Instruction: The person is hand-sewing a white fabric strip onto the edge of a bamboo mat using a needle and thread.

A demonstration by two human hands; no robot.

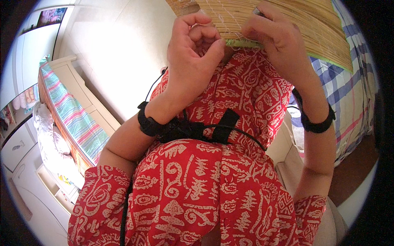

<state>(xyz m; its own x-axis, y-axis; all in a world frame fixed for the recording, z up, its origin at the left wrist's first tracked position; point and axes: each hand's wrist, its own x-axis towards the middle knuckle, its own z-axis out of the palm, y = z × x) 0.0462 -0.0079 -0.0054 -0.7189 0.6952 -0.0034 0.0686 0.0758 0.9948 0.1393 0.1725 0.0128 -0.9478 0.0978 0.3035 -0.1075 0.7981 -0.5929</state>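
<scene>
A mat of thin straw-coloured slats (289, 20) spans the top of the view, its near edge bound with a green strip (243, 43). Loose pale threads (235, 33) hang and tangle over that edge. My left hand (195, 46) has its fingers curled and its thumb pressed to them, pinching at the left end of the green strip. At the other end, my right hand (274, 40) bends over the edge among the threads. Its fingertips are hidden, so what they hold cannot be seen. A dimpled metal band like a thimble ring (258, 12) sits on a right finger.
A blue-and-white plaid cloth (354, 101) lies under and beside the mat at right. A beige padded seat (291, 172) is below it. On the left stands a cream wooden furniture piece (89, 98) beside a striped cloth (72, 107). A black cable (246, 132) crosses my waist.
</scene>
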